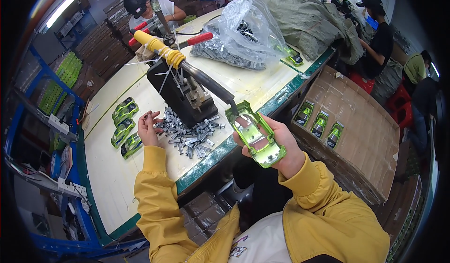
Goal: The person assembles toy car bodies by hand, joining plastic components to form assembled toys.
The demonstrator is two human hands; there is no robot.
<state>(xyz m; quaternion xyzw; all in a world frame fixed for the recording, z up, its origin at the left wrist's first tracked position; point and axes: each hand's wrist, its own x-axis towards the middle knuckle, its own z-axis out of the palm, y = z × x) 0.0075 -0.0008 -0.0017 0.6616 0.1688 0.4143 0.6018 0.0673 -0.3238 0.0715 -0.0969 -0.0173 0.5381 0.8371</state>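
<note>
While the green shell [252, 132] is gripped in the right hand [289, 145], it should be kept steady; the left hand [149, 131] is curled beside metal pieces [191, 135], anything pinched there unclear.

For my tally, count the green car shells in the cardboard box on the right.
3, side by side: left shell, middle shell and right shell, toward the left end of the cardboard box. None looks hidden.

Left head-worn fisheye looks down, forward, close over worktable [108, 188].
</note>
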